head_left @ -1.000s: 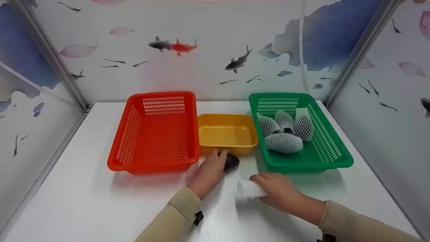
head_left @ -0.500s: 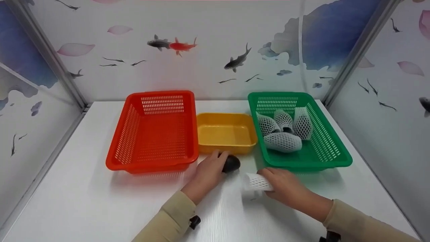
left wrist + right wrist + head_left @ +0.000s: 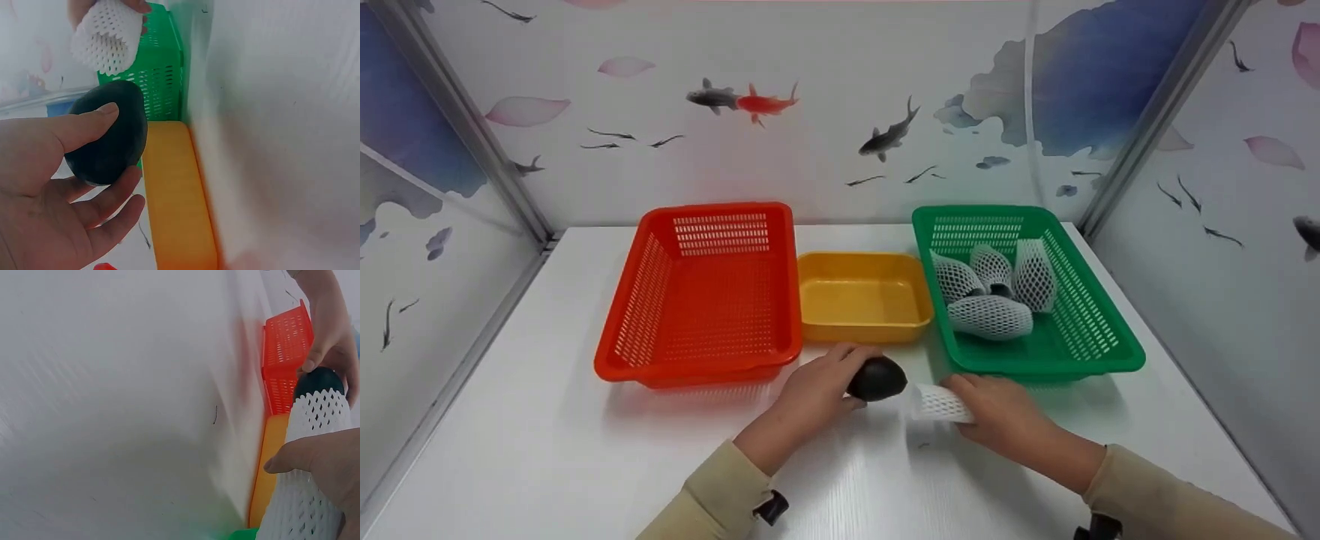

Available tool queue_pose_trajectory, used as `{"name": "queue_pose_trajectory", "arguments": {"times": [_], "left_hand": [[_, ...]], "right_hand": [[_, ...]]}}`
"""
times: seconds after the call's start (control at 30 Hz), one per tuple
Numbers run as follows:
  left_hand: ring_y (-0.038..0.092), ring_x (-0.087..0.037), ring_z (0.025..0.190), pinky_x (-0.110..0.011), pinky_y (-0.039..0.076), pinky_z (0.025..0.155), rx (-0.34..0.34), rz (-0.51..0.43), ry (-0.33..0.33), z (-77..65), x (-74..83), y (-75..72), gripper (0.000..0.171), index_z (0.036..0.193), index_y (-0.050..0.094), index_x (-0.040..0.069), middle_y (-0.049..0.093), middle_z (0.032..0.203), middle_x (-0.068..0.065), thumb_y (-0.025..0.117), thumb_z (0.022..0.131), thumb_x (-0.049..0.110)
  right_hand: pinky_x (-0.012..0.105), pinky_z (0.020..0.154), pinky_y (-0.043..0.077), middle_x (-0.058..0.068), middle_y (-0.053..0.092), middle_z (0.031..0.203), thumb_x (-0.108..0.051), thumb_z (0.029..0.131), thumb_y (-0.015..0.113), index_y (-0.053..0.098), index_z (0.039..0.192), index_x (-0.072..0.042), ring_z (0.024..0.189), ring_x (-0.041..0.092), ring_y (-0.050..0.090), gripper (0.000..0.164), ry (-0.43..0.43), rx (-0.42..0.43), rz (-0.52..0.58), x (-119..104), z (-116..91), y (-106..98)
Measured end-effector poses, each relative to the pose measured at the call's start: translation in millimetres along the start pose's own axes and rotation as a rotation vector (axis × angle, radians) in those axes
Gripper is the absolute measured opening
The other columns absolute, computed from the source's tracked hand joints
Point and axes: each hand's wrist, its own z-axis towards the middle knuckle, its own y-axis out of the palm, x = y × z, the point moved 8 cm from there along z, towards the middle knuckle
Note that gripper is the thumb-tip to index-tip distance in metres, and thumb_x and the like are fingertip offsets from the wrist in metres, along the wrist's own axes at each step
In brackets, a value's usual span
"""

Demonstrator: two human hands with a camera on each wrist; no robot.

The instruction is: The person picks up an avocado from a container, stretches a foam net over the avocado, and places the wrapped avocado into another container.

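My left hand grips a dark avocado in front of the yellow bin. In the left wrist view the thumb lies over the avocado, with fingers beneath it. My right hand holds a white foam net sleeve, its open end facing the avocado. A narrow gap parts the sleeve and the avocado in the head view. The right wrist view shows the right thumb across the foam net sleeve, with the avocado beyond its toothed rim.
A red basket stands at left, with nothing visible in it. Between it and the green basket sits a yellow bin. The green basket holds several net-sleeved fruits. A tiny dark scrap lies on the white table.
My left hand has brought the avocado slightly right and toward me, turning it toward the sleeve. My right hand has shifted a little right and away from me with the foam net sleeve.
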Motion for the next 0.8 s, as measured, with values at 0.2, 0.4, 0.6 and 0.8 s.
{"name": "queue_pose_trajectory", "arguments": {"times": [0.2,0.4,0.6,0.8], "left_hand": [[0.053,-0.018,0.116,-0.043,0.047,0.096,-0.017,-0.046,0.07,-10.0,11.0,-7.4,0.064,0.133,0.048,0.033,0.052,0.132,0.007,0.081,0.08,0.019],[0.054,-0.016,0.115,-0.04,0.047,0.096,-0.022,-0.069,0.113,-14.5,18.6,-6.6,0.063,0.133,0.05,0.032,0.052,0.129,0.009,0.082,0.079,0.018],[0.052,-0.017,0.12,-0.04,0.045,0.1,-0.048,-0.119,0.053,-14.5,17.3,-2.4,0.075,0.142,0.042,0.026,0.051,0.138,0.005,0.082,0.079,0.018],[0.053,-0.017,0.118,-0.036,0.044,0.101,-0.005,-0.2,0.013,-13.2,15.3,-4.8,0.071,0.138,0.044,0.018,0.053,0.134,0.001,0.083,0.078,0.015]], "right_hand": [[0.04,0.069,0.052,0.001,0.064,0.098,-0.015,0.072,0.084,0.056,0.112,-0.013,0.079,0.021,0.06,0.049,-0.021,0.049,-0.012,-2.2,-0.7,1.2],[0.039,0.066,0.053,0.002,0.065,0.099,-0.015,0.072,0.084,0.057,0.112,-0.012,0.078,0.021,0.062,0.049,-0.064,0.081,-0.017,-12.2,2.1,0.1],[0.038,0.065,0.053,0.002,0.066,0.099,-0.017,0.073,0.083,0.057,0.113,-0.012,0.076,0.021,0.062,0.049,-0.115,0.143,-0.023,-24.9,7.6,-8.0],[0.039,0.063,0.054,0.004,0.066,0.098,-0.018,0.073,0.084,0.054,0.115,-0.01,0.075,0.022,0.063,0.053,-0.15,0.201,-0.034,-35.7,11.9,-19.0]]}}
